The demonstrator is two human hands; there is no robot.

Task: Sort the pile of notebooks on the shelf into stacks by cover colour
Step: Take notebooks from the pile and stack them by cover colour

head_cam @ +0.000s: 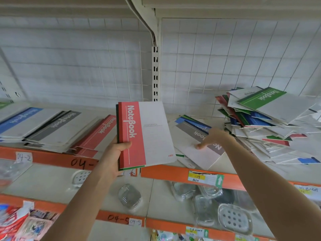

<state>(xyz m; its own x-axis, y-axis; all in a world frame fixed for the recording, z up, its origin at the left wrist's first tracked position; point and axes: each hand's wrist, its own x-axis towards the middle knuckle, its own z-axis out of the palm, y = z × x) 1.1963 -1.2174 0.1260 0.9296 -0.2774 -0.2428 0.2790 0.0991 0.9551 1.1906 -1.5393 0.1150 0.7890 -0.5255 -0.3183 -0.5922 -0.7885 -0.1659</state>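
— Where are the sorted ones?
— On the left: blue stack, grey stack and red stack, flat, side by side.
— The rest?
— A red notebook is held up at centre; the mixed pile slumps at right.

The left hand held two notebooks over the front edge of the shelf. At nine o'clock from them, three stacks lay side by side on the shelf. At three o'clock lay the pile, and in front of it the right hand touched a loose notebook.
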